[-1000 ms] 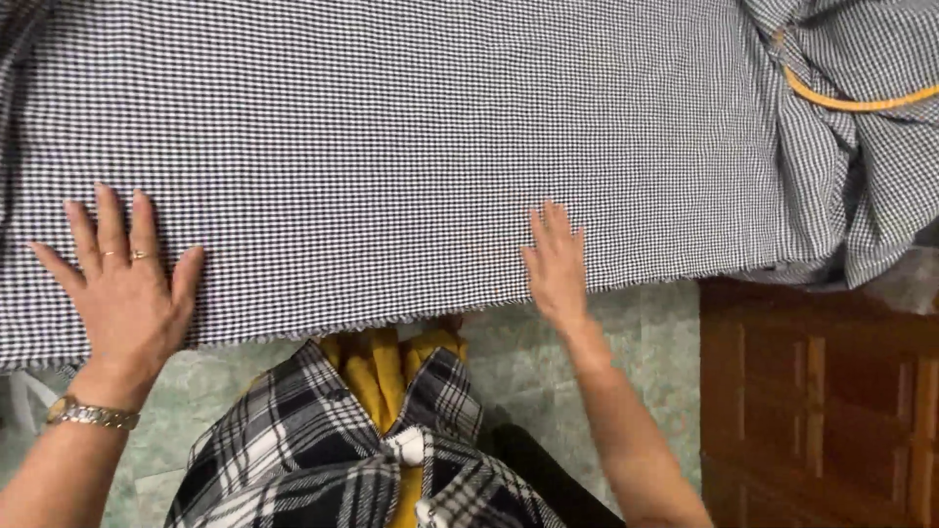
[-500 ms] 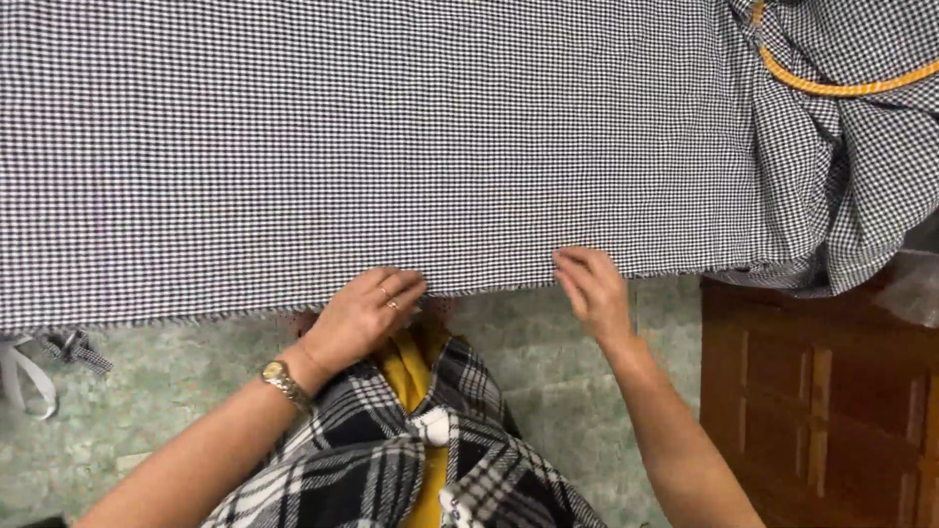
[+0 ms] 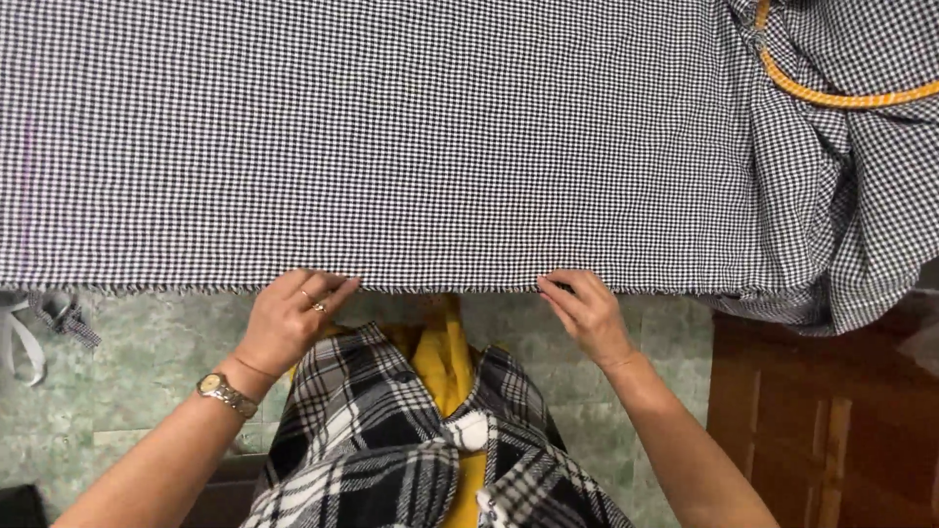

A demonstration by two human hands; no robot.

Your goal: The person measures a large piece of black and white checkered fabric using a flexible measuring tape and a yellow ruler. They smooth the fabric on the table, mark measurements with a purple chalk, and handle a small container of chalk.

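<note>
— Where the cloth (image 3: 391, 137) ends near the body, what are the hands doing, seen from the head camera?

— Both sit at its frayed edge. The left hand (image 3: 289, 318) has its fingers curled together, tips touching the hem. The right hand (image 3: 587, 313) pinches the hem between thumb and fingers.

— And the cloth itself?

— Spread flat across the top, checked black and white, bunched at the right under a yellow tape (image 3: 831, 96). A watch (image 3: 217, 389) is on the left wrist.

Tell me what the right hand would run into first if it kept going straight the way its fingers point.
The right hand points up and left, fingertips already at the frayed near edge of the checked fabric; it would likely meet that cloth first, though depth is unclear.
</note>
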